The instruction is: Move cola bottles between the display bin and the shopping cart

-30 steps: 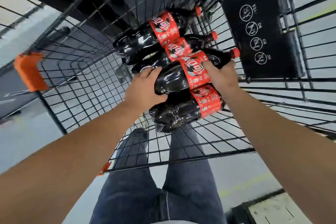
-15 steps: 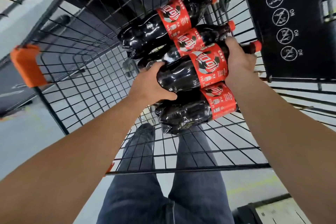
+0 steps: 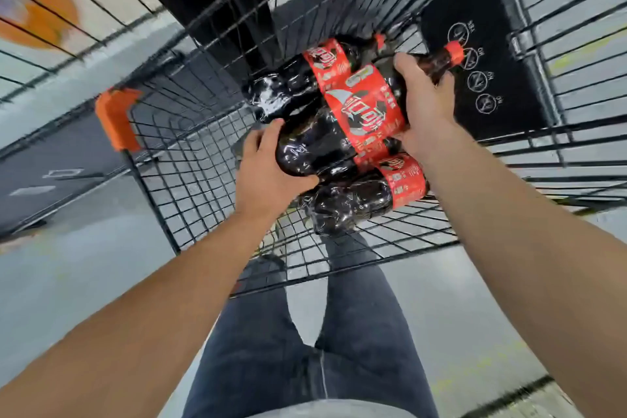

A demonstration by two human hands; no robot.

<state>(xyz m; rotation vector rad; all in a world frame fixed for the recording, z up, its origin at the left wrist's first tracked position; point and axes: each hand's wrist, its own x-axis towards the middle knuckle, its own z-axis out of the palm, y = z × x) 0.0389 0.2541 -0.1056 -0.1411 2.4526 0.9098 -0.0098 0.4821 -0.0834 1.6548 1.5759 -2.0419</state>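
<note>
Both my hands hold one large cola bottle (image 3: pixel 339 132) with a red label and red cap, raised above the others inside the black wire shopping cart (image 3: pixel 190 159). My left hand (image 3: pixel 268 173) cups its base. My right hand (image 3: pixel 424 108) grips it near the neck. Another cola bottle (image 3: pixel 359 200) lies on the cart floor just below the held one. A further cola bottle (image 3: pixel 288 88) lies behind it, partly hidden. The display bin is not in view.
The cart's black child-seat flap (image 3: pixel 481 54) with round warning icons stands at the right. An orange corner bumper (image 3: pixel 115 119) marks the cart's left rim. My legs in dark jeans (image 3: pixel 315 343) stand under the near end. Grey floor surrounds the cart.
The bottle in my hands has risen off the pile and now covers the one that lay behind it. The view has shifted, so the cart sits further right.
</note>
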